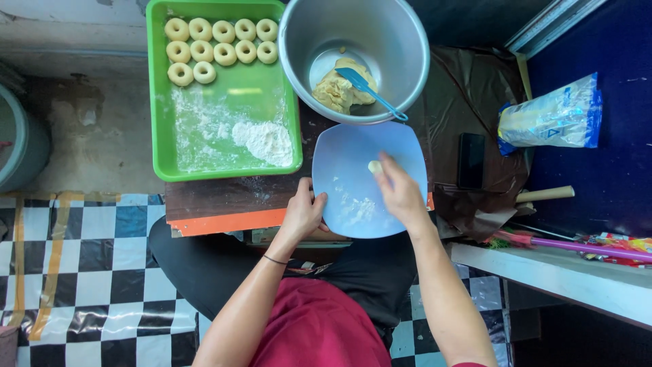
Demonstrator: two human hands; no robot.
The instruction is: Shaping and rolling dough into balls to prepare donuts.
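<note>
Currently, progress: thirteen shaped dough rings sit in rows at the far end of the green tray; a lump of dough is left in the metal bowl, so by my reading the shaping is only partly done.
Piece in hand: a small dough ball lies on the pale blue plate, near its far middle, amid a light dusting of flour.
Right hand: reaches over the plate from the near right, fingers bent down, fingertips pinching or pressing the dough ball; forearm angled up from the lower right.
Left hand: rests on the plate's left rim, fingers loosely curled against the edge, steadying it; nothing held inside it. A thin dark band circles the wrist.
Tray: sits at the far left of the worktop, with a heap of flour in its near right corner and more flour smeared across the middle.
Bowl: at the far edge, just beyond the plate, with a blue spatula leaning in it, handle over the rim.
Right side: a dark phone on the brown covering, and a plastic bag of pale powder further right.
</note>
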